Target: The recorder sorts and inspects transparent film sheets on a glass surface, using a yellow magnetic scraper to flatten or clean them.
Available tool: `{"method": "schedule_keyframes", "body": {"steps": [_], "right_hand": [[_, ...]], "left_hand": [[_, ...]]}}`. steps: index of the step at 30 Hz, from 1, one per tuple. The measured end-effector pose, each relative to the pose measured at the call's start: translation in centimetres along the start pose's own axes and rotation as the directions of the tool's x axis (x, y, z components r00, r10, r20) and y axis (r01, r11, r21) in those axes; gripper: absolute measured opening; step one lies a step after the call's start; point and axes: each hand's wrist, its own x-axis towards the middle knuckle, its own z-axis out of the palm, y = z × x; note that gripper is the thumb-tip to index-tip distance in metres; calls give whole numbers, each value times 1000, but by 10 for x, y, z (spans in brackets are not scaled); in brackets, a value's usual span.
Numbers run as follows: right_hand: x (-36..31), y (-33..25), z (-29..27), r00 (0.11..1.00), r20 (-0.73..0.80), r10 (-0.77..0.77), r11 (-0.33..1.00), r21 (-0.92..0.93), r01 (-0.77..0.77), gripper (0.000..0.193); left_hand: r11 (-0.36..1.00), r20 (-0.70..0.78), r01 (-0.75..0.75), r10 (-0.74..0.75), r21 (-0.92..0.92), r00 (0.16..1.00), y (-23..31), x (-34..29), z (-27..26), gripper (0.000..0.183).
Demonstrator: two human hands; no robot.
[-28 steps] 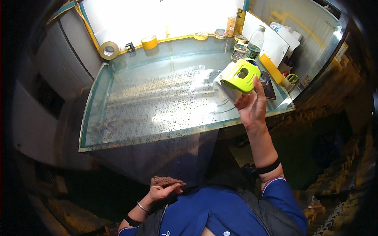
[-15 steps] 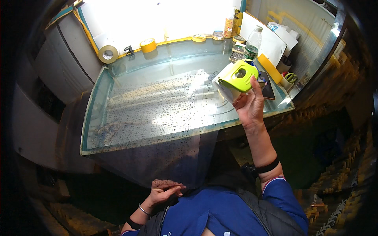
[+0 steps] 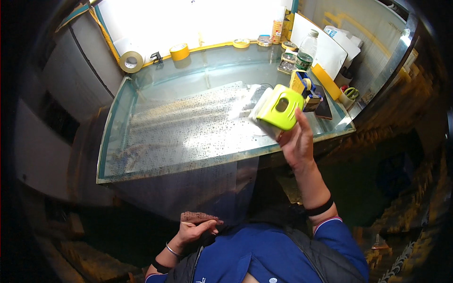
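Note:
My right hand (image 3: 297, 141) is raised over the right part of the glass-topped table (image 3: 207, 75). It grips a lime-green plastic piece (image 3: 287, 103) with a dark oval opening, fitted over a whitish, blurred body whose kind I cannot make out. A see-through sheet (image 3: 188, 127) covered in small dark marks lies on the glass and hangs over the front edge toward me. Low in front of my body, my left hand (image 3: 196, 227) pinches the sheet's near end between thumb and fingers. The marks show across those fingers.
Tape rolls (image 3: 131, 62) and a yellow roll (image 3: 179, 52) stand along the back. At the right are a clear bottle (image 3: 306, 49), a blue-and-yellow tape dispenser (image 3: 302, 84), a dark flat object (image 3: 324, 104) and a cup with green-handled scissors (image 3: 350, 94).
My right hand has moved slightly left and lower with the lime-green piece, which has tilted. The blue-and-yellow dispenser behind it shows more now. My left hand keeps its pinch.

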Motion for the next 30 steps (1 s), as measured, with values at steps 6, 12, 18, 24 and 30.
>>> {"method": "schedule_keyframes", "body": {"steps": [6,12,18,24,30], "right_hand": [[-20,12,-9,994,19,107,994,11,-107,51],[-24,14,-5,994,42,101,995,14,-102,50],[-26,16,-5,994,47,100,994,34,-102,49],[-26,21,-5,996,5,91,995,42,-91,41],[-20,24,-16,998,-20,59,994,-93,-61,36]], "left_hand": [[999,5,-14,15,-39,1000,-1,10,3,14],[999,4,-27,27,-26,1000,1,12,5,14],[998,16,-40,41,-39,999,1,12,5,14],[999,33,-37,38,-25,999,0,13,3,14],[999,1,-33,33,0,999,0,12,5,12]]}}
